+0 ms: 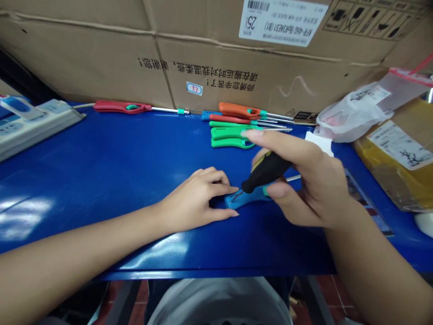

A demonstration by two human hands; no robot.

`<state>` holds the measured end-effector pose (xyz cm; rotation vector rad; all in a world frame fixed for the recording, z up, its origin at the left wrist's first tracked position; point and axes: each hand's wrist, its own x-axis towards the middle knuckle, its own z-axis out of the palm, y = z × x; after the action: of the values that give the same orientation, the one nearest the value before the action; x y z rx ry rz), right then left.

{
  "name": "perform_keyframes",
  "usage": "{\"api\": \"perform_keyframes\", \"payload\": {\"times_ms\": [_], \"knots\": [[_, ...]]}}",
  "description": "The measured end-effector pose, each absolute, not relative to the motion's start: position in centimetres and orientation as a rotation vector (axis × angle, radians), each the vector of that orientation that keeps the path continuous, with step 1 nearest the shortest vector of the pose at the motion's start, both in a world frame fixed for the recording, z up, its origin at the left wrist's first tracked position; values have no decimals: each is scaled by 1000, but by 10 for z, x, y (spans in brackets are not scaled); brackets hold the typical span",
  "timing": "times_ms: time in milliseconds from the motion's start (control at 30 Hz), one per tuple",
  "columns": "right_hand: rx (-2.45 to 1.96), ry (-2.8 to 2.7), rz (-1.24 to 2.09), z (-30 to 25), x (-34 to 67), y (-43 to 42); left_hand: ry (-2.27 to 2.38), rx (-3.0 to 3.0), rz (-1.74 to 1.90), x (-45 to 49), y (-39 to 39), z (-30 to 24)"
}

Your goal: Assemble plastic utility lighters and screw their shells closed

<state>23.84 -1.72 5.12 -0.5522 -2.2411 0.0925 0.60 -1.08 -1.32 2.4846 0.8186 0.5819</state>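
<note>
A blue long-necked gas lighter (250,197) lies on the blue table, its metal tube pointing right. My left hand (203,198) pinches the lighter's butt end between thumb and fingers, pressing it against the tabletop. In my right hand (311,180) is a screwdriver with a black and yellow handle (269,169), tilted down to the left. Its thin tip meets the lighter's handle near my left fingertips; whether it sits in a screw is too small to tell. My right hand covers part of the lighter's front.
Behind my hands lie several lighters, with green ones (228,132) and an orange one (237,109). A red lighter (120,107) rests farther left. A power strip (37,119) stands at left, a cardboard box (111,54) at the back, and wrapped packages (399,153) at right.
</note>
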Motion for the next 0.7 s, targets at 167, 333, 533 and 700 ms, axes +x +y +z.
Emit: {"api": "perform_keyframes", "payload": {"times_ms": [167, 333, 533, 700], "knots": [[-526, -2266, 229, 52, 234, -21, 823, 2473, 581, 6, -11, -15], [-573, -2153, -125, 50, 231, -20, 824, 2478, 591, 7, -12, -16], [-445, -2145, 346, 46, 229, -19, 813, 2456, 610, 7, -12, -14], [-493, -2072, -35, 50, 222, -20, 821, 2447, 574, 7, -13, -14]]}}
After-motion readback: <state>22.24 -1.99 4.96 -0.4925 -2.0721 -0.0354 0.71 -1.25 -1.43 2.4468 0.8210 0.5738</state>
